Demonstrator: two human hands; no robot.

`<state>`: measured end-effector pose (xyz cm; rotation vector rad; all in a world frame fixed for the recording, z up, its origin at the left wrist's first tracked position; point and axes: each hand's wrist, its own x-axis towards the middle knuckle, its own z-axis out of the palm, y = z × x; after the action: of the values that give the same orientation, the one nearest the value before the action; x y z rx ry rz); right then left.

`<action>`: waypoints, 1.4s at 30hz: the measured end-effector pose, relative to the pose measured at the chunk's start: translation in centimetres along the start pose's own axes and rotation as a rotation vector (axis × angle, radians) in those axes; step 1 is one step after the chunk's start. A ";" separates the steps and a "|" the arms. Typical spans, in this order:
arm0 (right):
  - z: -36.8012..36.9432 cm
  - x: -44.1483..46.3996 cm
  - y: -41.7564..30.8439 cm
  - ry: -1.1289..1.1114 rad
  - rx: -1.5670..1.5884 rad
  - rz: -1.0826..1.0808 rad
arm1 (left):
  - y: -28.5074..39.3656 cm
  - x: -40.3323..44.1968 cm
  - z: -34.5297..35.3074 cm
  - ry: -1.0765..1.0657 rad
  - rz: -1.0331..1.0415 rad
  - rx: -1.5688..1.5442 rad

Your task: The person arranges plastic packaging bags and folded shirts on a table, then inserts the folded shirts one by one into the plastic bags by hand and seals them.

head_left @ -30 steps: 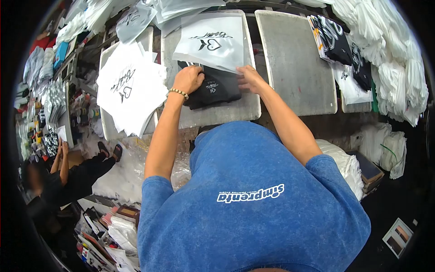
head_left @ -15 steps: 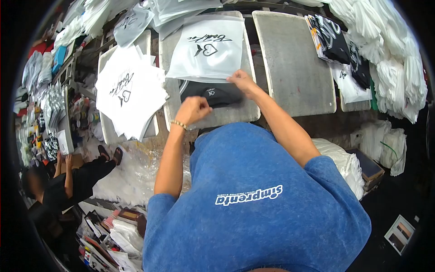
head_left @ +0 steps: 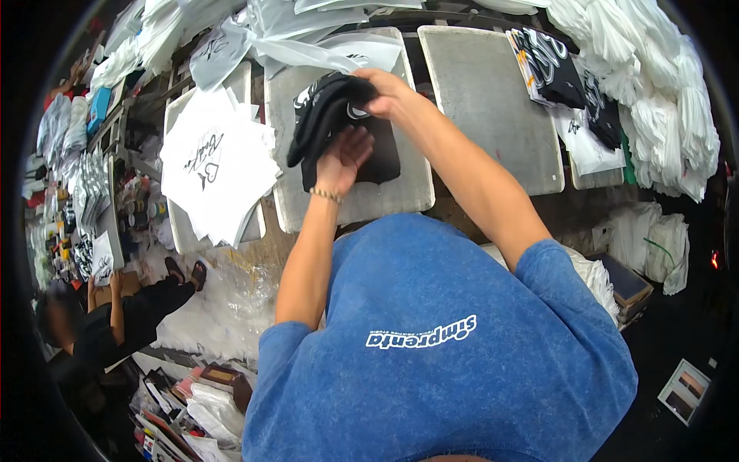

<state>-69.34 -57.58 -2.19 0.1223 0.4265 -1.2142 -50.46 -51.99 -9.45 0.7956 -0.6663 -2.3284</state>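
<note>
- Head view: versus the previous frame, black garment (head_left: 325,117) is now partly raised and bent above the surface (head_left: 385,200); a printed bag (head_left: 379,51) shows behind it.
- Right hand (head_left: 385,92): fingers closed on garment's upper right edge.
- Left hand (head_left: 344,160): fingers spread, near garment's underside; contact cannot be told.

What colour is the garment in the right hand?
The garment is black with white print; the head view shows it best.
</note>
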 end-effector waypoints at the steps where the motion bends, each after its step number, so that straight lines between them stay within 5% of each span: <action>1: 0.6 0.5 -0.1 0.137 -0.095 -0.089 | 0.8 1.6 0.5 0.065 0.020 -0.263; 3: 3.9 -1.6 1.4 0.241 -0.197 -0.155 | 2.0 6.1 -0.4 0.119 0.032 -0.525; 5: 3.3 -2.8 2.0 0.280 -0.447 -0.248 | 1.8 11.4 -3.6 0.137 0.997 1.202; 6: 2.0 -2.7 3.4 0.406 -0.538 -0.404 | 1.8 11.9 -3.7 0.201 1.067 1.338; 8: -0.2 -4.1 5.8 0.460 -0.719 -0.469 | 1.3 11.8 -3.4 0.149 0.805 0.881; 10: -4.1 -3.9 8.0 0.445 -0.733 -0.554 | 0.5 10.4 -2.3 0.092 0.288 -0.267; 11: -5.0 -4.0 8.8 0.415 -0.622 -0.538 | 0.2 9.7 -2.2 0.118 0.201 -0.391; 16: -4.1 -6.6 10.0 0.478 -0.882 -0.581 | 0.2 7.2 -2.5 0.148 0.113 -0.379; 21: -8.0 -8.0 8.6 0.831 -1.576 -1.112 | 4.2 1.7 -4.6 0.199 0.167 -0.211; 25: -10.0 -8.5 7.2 0.738 -1.880 -1.306 | 6.1 -6.1 -7.6 0.296 0.202 -0.057; 32: -11.3 -8.5 6.0 0.339 -2.192 -1.257 | 4.5 -18.3 -10.9 0.451 0.189 0.047; 42: -6.5 -8.7 4.9 0.379 -2.174 -1.259 | 2.0 -18.3 -8.4 0.360 0.154 -0.042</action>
<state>-68.90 -46.18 -5.44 -2.0570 2.0969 -1.1869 -32.20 -43.51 -7.18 1.0700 -0.4988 -1.9852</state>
